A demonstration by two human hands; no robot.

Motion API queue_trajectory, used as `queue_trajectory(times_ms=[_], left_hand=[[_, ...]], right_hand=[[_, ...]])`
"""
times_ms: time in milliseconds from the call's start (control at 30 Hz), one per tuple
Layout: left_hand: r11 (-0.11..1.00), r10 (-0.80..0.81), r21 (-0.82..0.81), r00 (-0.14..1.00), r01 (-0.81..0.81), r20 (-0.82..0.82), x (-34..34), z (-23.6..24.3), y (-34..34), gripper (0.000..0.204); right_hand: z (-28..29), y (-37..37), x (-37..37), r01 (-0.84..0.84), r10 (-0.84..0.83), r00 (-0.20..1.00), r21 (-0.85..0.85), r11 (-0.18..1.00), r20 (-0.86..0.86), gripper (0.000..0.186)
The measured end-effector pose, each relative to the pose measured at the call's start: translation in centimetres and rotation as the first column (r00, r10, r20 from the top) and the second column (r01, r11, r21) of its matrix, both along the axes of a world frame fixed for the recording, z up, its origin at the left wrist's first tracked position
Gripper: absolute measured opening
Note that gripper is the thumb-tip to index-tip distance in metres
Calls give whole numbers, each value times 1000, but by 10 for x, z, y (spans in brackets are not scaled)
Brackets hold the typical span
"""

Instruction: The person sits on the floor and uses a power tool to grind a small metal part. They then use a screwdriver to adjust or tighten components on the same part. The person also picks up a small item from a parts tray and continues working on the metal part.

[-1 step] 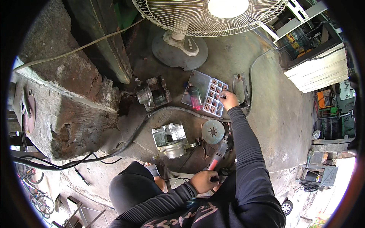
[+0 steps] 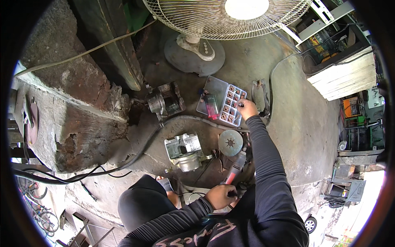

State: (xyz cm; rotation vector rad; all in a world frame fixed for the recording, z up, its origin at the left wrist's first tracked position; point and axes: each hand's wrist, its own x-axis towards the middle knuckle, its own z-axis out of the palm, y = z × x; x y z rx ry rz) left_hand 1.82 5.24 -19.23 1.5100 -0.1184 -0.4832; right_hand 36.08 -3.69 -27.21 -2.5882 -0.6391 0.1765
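Note:
My left hand (image 2: 221, 196) is wrapped round the lower end of a red and grey handheld rotary tool (image 2: 235, 168), which points away from me. Farther off, my right hand (image 2: 247, 108) is over the right edge of a clear compartment box (image 2: 224, 117) with small copper-brown pieces in its cells. Its thumb and fingers are pinched together; what they hold is too small to make out. On the open lid lies a dark and pink case (image 2: 211, 106). A silver metal casting like a brake caliper (image 2: 184, 152) sits on the floor left of the tool.
A second, darker casting (image 2: 165, 101) lies beyond, near a ribbed black hose (image 2: 152, 138). By the tool's tip is a round grey disc (image 2: 230, 143) with a star-shaped hole. A metal bracket-like part (image 2: 259, 96) lies right of the box. A fan (image 2: 195, 53) stands at the back.

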Motion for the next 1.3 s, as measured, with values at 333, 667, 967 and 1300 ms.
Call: queue_trajectory(times_ms=[333, 667, 967, 1300], left_hand=[[1000, 4, -4, 1000, -4, -3, 6, -2, 3, 19], [999, 23, -24, 1000, -23, 0, 5, -3, 2, 20], [999, 21, -28, 999, -22, -23, 6, 0, 3, 19], [999, 20, -30, 999, -21, -37, 7, -1, 4, 19]], right_hand=[[7, 13, 2, -71, 79, 994, -101, 992, 76, 10], [5, 4, -12, -140, 140, 989, -10, 990, 55, 19], [11, 8, -22, -136, 138, 990, -66, 988, 23, 16], [7, 30, -23, -225, 236, 949, -73, 972, 210, 13]])
